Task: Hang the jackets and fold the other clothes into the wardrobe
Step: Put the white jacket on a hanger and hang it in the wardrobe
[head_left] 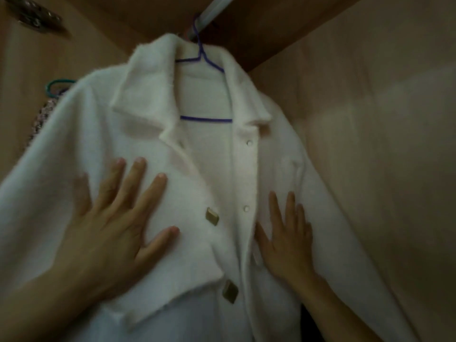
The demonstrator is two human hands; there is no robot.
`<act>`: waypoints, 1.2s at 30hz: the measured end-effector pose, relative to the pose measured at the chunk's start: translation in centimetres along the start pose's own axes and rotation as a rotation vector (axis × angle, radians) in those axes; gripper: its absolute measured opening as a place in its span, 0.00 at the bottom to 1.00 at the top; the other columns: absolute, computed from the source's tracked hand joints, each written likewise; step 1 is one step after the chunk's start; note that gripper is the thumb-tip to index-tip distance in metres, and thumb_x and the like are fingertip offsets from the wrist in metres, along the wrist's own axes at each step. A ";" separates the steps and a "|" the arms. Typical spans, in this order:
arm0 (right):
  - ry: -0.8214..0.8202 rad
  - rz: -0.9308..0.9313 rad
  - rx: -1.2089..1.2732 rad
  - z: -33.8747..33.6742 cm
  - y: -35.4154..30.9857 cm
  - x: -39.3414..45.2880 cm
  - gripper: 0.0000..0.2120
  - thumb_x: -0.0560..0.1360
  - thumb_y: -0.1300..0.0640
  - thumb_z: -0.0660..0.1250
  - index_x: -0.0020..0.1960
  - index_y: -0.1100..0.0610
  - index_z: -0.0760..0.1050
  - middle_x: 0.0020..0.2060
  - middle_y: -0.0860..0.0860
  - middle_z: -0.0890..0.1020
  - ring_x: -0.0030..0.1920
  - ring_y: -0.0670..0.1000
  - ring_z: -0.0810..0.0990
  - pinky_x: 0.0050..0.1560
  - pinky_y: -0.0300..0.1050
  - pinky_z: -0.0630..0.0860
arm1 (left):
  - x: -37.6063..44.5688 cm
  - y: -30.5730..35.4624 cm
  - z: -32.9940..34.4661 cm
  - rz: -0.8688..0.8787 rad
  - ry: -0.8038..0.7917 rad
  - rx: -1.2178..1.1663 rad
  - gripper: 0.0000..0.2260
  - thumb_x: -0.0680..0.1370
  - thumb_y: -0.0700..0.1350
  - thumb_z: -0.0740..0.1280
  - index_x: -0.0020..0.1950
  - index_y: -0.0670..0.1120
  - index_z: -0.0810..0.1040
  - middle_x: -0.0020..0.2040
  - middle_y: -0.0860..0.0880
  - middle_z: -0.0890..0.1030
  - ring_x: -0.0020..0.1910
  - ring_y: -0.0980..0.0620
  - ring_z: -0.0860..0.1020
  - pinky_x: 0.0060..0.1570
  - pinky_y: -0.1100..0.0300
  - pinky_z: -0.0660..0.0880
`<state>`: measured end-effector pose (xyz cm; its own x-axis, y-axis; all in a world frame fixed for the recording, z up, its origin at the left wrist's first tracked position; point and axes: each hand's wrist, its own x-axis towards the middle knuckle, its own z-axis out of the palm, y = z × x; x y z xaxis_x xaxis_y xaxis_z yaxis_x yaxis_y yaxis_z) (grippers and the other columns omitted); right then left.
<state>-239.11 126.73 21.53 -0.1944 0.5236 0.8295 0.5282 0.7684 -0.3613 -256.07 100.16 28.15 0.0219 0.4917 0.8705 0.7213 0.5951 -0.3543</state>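
The left hand (108,218) lay flat on the front panel of the white jacket (153,169), its fingers straight and spread wide, the thumb reaching toward the upper gold button (212,216). The right hand (287,240) pressed flat on the opposite panel just beside the open front edge, fingers straight and closer together. Neither hand gripped anything; they sat apart, one on each side of the opening.

The jacket hung inside the wardrobe (370,119) on a single purple hanger (206,119), whose hook went over the rail (209,8) at the top (the hanger's shoulders were hidden under the collar). Two gold rectangular buttons showed on the left-hand panel, the lower button (229,291) below the first, and two small white snaps (249,143) on the facing strip. At the left edge one teal hanger (58,86) held a patterned garment (40,119), mostly hidden behind the jacket's sleeve.
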 end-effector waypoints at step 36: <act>-0.157 0.109 0.359 -4.1 1.4 -8.6 0.48 0.69 0.27 0.57 0.81 0.46 0.43 0.80 0.42 0.45 0.79 0.45 0.45 0.78 0.48 0.47 | -9.6 2.9 -0.5 0.069 -0.088 -0.091 0.38 0.73 0.67 0.57 0.78 0.47 0.64 0.81 0.39 0.56 0.79 0.36 0.55 0.73 0.32 0.52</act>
<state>-233.32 121.85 15.60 -0.2915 0.6373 0.7134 0.2354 0.7706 -0.5922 -253.88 96.86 18.91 0.0161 0.5854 0.8106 0.7800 0.4999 -0.3765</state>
